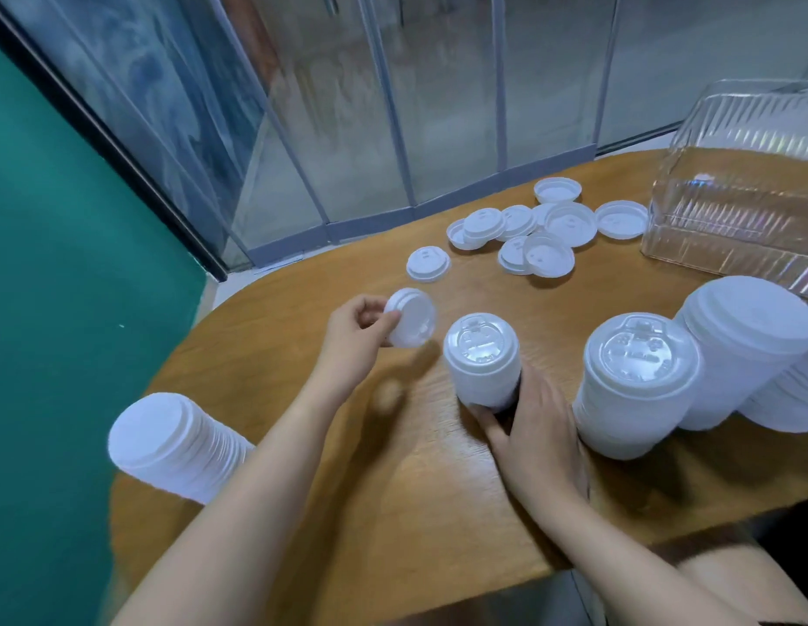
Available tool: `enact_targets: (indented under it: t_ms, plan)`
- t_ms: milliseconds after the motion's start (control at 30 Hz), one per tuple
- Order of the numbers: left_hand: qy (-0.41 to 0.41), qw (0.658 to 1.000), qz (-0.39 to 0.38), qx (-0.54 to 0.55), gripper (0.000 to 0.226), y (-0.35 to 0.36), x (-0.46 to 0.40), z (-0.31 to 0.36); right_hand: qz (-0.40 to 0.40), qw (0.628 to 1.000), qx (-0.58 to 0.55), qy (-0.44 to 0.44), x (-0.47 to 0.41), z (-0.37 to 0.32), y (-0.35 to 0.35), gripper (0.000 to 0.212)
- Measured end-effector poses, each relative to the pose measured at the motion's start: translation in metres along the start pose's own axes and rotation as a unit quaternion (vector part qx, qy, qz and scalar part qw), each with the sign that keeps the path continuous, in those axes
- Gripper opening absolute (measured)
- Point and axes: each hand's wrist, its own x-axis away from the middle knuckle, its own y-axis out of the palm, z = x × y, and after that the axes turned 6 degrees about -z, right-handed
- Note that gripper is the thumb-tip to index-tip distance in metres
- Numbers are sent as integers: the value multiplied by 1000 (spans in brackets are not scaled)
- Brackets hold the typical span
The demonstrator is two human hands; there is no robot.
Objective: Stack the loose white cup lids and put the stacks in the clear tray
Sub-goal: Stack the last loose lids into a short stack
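Head view showed your left hand (354, 329) pinching a light, bendy lid (411, 318) by its rim; your right hand (535, 429) gripped the stack (483, 361) low down.

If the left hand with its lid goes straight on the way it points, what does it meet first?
Probably the short lid stack held by the right hand: the left hand points its lid rightward at it. Depth is unclear, so it might pass behind.

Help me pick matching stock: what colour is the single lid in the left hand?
White plastic lid, head view.
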Motion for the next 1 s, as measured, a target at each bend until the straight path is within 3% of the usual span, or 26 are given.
enact_targets:
  t_ms: [133,200,267,333,433,533,733,800,900,1000]
  plan:
    - [-123,992,18,34,19,-9,16,-26,-5,1000,3,-1,0,0,-1,70]
    - [-144,989,35,2,15,-11,18,-39,-5,1000,7,-2,0,1,-1,69]
    - [-126,985,59,-99,16,-12,20,-47,-5,1000,11,1,-1,1,-1,69]
    - [-83,976,53,-192,36,-11,21,-48,-2,1000,15,2,-1,1,0,68]
    - [-46,965,2,-259,67,-6,24,-47,0,1000,19,2,-1,2,2,70]
    - [-39,949,-9,-313,78,0,22,-56,-1,1000,22,1,-1,2,1,70]
    - [-29,949,12,-313,73,1,24,-51,2,1000,19,-1,-2,1,1,69]
    - [-12,968,25,-248,65,-1,26,-35,3,1000,17,-3,-2,1,0,69]
    - [45,986,34,-159,56,0,35,8,6,1000,14,-6,-1,1,-1,69]
    - [114,984,25,-137,55,3,46,48,8,1000,13,-9,-1,0,-1,72]
